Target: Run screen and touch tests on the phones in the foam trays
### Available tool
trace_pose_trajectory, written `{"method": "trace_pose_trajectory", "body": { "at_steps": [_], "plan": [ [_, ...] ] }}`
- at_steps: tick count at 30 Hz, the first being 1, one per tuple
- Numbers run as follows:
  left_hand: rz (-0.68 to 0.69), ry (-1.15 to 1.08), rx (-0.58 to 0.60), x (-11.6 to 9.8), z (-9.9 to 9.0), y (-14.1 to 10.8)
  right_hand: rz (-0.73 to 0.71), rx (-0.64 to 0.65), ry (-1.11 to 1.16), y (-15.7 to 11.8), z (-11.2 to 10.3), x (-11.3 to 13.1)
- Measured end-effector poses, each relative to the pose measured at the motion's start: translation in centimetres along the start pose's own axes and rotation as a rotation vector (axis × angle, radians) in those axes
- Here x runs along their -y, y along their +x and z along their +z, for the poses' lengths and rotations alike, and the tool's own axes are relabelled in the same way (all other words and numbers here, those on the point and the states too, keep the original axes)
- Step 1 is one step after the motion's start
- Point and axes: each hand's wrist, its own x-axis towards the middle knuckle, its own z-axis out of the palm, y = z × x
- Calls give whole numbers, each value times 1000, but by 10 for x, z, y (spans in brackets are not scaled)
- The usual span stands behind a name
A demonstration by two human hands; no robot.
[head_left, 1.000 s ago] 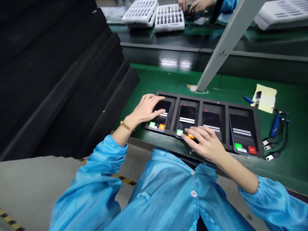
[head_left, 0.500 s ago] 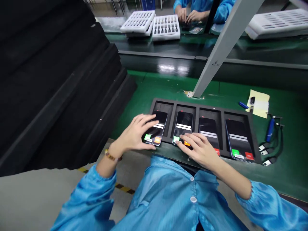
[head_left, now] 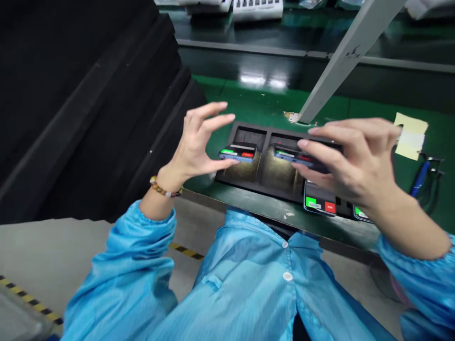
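My left hand (head_left: 197, 144) has its thumb at the lower edge of a smartphone (head_left: 238, 151), which is tilted up with that edge raised. Its curved fingers are spread above and do not visibly touch the phone. Thumb and index finger of my right hand (head_left: 355, 161) are around a second tilted smartphone (head_left: 284, 152), partly covered by the hand. Light shines beneath both phones onto the black tray (head_left: 265, 163). A third smartphone (head_left: 320, 201) lies at the tray's front, with green and red blocks on its screen. The fourth smartphone (head_left: 361, 214) is mostly behind my right hand.
Black foam trays (head_left: 106, 109) are stacked high at the left. A grey post (head_left: 341, 66) rises behind the tray. To the right lie a yellow paper (head_left: 411, 135) and a blue tool (head_left: 420, 179) with black cords. White trays (head_left: 258, 10) stand across the bench.
Both hands have risen from the flat phones, and the two left phones are now tilted up with light under them. My right hand has moved right and up. The view has shifted downward.
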Motion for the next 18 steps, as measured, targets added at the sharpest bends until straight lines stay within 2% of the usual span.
{"method": "trace_pose_trajectory", "body": {
  "at_steps": [3, 5, 7, 12, 15, 18],
  "plan": [
    [62, -32, -99, 1, 0, 10, -27, 1, -39, 5, -5, -7],
    [108, -76, -145, 1, 5, 2, -60, -17, -45, 1, -2, 0],
    [126, -98, -138, 0, 15, -16, -93, -16, -12, -8, 4, 18],
    [88, -31, -13, -4, 41, -75, -96, 89, 132, -32, 27, 74],
    [19, 18, 1, -16, 50, -98, -10, 110, 144, -57, 26, 83],
    [27, 14, -10, -49, 58, -98, 146, 102, 187, -106, 4, 66]
  ]
}}
